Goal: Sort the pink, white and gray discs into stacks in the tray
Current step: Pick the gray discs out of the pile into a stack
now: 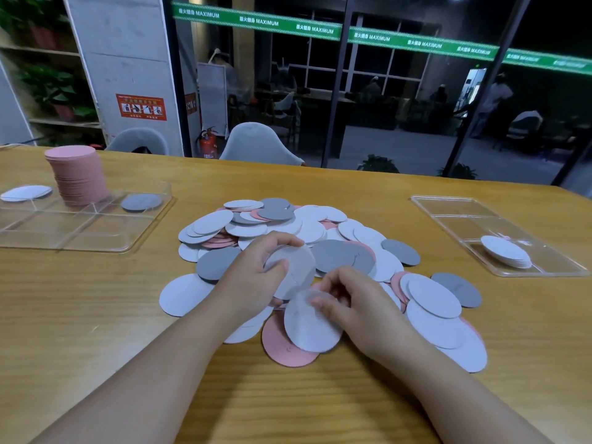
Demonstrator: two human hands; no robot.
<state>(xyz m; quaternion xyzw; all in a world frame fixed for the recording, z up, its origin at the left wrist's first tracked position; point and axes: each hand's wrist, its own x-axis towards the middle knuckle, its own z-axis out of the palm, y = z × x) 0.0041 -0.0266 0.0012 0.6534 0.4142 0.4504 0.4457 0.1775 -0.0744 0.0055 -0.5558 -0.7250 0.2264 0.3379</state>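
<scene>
A loose pile of pink, white and gray discs (323, 238) covers the middle of the table. Over its near side, my left hand (256, 277) grips a few white discs (296, 267) held upright, thumb across their face. My right hand (352, 302) pinches another white disc (307, 328) by its upper edge; that disc lies over a pink disc (278, 344). The clear tray (80, 219) at the left holds a tall pink stack (78, 176), a white disc (25, 193) and a gray disc (141, 201), each in its own compartment.
A second clear tray (493, 235) at the right holds a low stack of white discs (506, 251). Two chairs (256, 141) stand past the table's far edge, with a glass wall behind them. Bare wood lies in front of the pile.
</scene>
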